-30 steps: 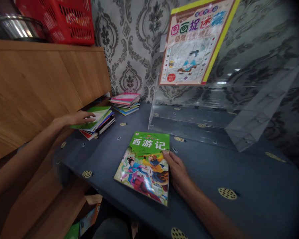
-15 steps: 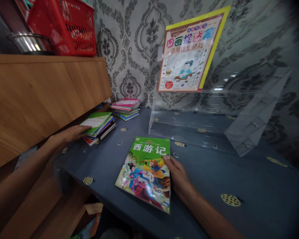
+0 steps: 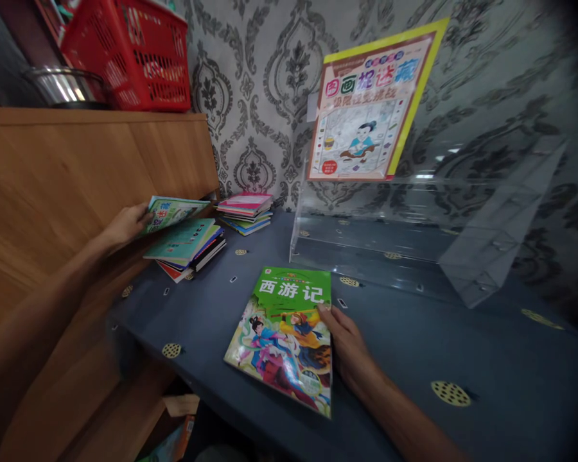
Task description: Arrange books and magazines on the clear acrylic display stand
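My left hand [image 3: 128, 223] grips the left edge of a thin green picture book [image 3: 171, 213], raised and tilted above a pile of books [image 3: 185, 247] with a teal cover on top. At the front middle of the table my right hand [image 3: 344, 333] is closed on the right edge of a green storybook [image 3: 284, 340]; its thumb lies on the cover and its fingers are hidden beneath. A clear acrylic rack [image 3: 366, 250] stands behind the storybook, with a yellow-edged picture book [image 3: 361, 135] upright on its top tier.
Another stack of books [image 3: 245, 208], pink on top, is against the patterned wall. Along the left runs a wooden cabinet [image 3: 96, 160] bearing a red plastic basket [image 3: 149, 61] and a steel pot [image 3: 67, 86]. A dark blue cloth [image 3: 390, 398] covers the table.
My left hand has lifted the thin green book off the left pile, uncovering a teal book. My right hand and the storybook stay nearly where they were.
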### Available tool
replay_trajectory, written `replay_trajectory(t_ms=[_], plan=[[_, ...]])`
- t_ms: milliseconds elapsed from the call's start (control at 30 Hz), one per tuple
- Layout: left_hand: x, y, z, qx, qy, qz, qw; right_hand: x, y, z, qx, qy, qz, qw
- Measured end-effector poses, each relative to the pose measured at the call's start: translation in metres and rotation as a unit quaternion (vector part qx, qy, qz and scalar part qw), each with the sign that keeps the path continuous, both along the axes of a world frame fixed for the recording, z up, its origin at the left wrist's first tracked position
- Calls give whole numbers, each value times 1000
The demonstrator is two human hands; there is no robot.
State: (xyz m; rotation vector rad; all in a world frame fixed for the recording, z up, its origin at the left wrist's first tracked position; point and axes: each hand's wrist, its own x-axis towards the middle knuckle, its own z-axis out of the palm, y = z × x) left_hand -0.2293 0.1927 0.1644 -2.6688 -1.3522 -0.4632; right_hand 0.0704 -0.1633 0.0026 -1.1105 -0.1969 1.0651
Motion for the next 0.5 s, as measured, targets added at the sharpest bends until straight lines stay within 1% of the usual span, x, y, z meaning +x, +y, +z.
replay_trajectory(t_ms=[100, 300, 367, 433, 500], plan=[[4, -2, 2, 27, 8, 17, 999, 0, 0, 0, 1, -3, 1, 1000], [11, -16, 5, 35, 42, 58, 997, 2, 0, -4, 12, -29, 16, 999], [16, -25, 7, 47, 79, 79, 993, 2, 0, -5, 7, -25, 9, 1000], [21, -36, 9, 62, 143, 101, 983, 2, 0, -5, 3, -21, 10, 1000], [27, -47, 8, 69, 199, 105, 972, 2, 0, -5, 3, -19, 16, 1000]])
